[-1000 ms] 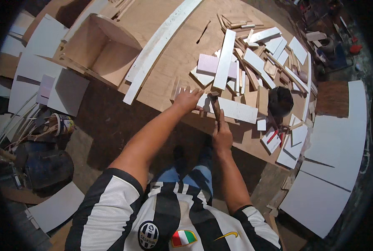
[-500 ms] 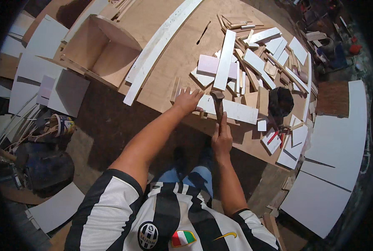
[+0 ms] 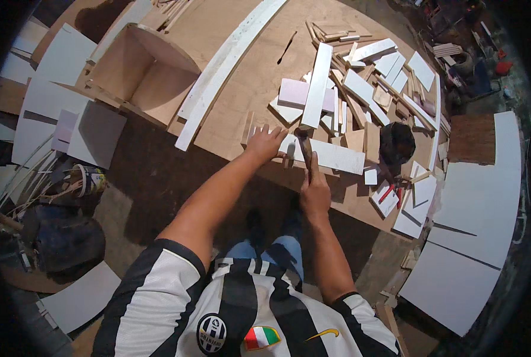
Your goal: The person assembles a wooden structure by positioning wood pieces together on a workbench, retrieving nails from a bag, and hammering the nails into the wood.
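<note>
My right hand (image 3: pixel 316 195) is wrapped around the handle of a hammer (image 3: pixel 306 153). The hammer's dark head is over the far edge of a white board strip (image 3: pixel 337 156), close to the end of another white strip (image 3: pixel 318 86); whether it touches the board I cannot tell. My left hand (image 3: pixel 265 144) lies over the left end of the board strip, fingers spread on top and thumb along the near side. The board strip lies at the workbench's near edge. A short upright piece of wood (image 3: pixel 248 126) stands just beyond my left hand.
Wood and white board offcuts (image 3: pixel 360 87) pile up at right on the workbench (image 3: pixel 235 113), beside a black bag (image 3: pixel 397 144) and a red-handled tool (image 3: pixel 387 193). An open wooden box (image 3: pixel 143 71) and a long white strip (image 3: pixel 221 71) are at left. White panels (image 3: pixel 470 202) lean at far right.
The hammer head has moved slightly left and turned, and the handle tilts more to the left. My left hand keeps its place on the board strip.
</note>
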Tool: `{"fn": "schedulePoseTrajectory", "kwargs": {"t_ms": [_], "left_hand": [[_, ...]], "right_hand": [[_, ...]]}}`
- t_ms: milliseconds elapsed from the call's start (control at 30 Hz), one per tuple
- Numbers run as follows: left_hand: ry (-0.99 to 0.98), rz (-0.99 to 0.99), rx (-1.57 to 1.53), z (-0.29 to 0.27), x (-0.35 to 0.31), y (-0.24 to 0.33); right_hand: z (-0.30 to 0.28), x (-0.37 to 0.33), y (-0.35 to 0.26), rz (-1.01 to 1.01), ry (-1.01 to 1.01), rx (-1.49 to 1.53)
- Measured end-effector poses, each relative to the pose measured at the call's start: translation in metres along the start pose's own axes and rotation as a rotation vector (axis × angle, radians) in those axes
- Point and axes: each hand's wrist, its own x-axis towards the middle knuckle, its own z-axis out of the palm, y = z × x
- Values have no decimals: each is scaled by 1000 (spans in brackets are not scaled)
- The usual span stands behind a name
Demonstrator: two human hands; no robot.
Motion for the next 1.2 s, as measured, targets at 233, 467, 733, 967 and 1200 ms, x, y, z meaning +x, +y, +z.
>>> {"fn": "schedulePoseTrajectory", "kwargs": {"t_ms": [233,467,733,967,1200], "left_hand": [[78,-10,36,18,3,-4],[92,-7,15,14,2,0],[-57,-26,8,-1,-3,3],[0,-17,26,1,5,0],[56,14,91,12,0,-3]], "right_hand": [[7,-7,10,44,-112,-30],[5,-1,5,25,-87,-34],[-10,-2,-8,151,-205,25],[-5,2,-6,143,-195,-27],[-9,-1,2,120,-183,-20]]}}
